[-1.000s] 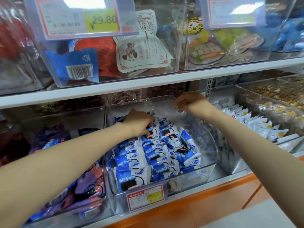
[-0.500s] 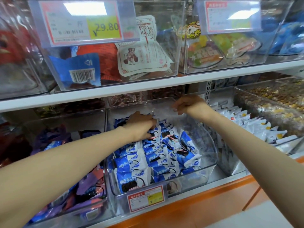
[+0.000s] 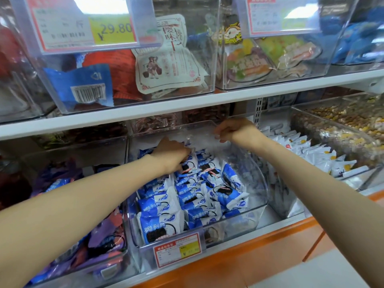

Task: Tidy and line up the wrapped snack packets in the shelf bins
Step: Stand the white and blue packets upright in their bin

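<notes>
your left hand (image 3: 171, 156) pinches a blue-and-white wrapped snack packet (image 3: 188, 166) at 12 o'clock in the clear plastic bin (image 3: 257, 204); your right hand (image 3: 234, 130) curls round its rim at 1 o'clock.

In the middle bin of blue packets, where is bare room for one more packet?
Free: the strip between the right packet row and the curved right wall, down to the front corner. Crowded: the left and middle rows, and the back, where the left hand and right hand work.
</notes>
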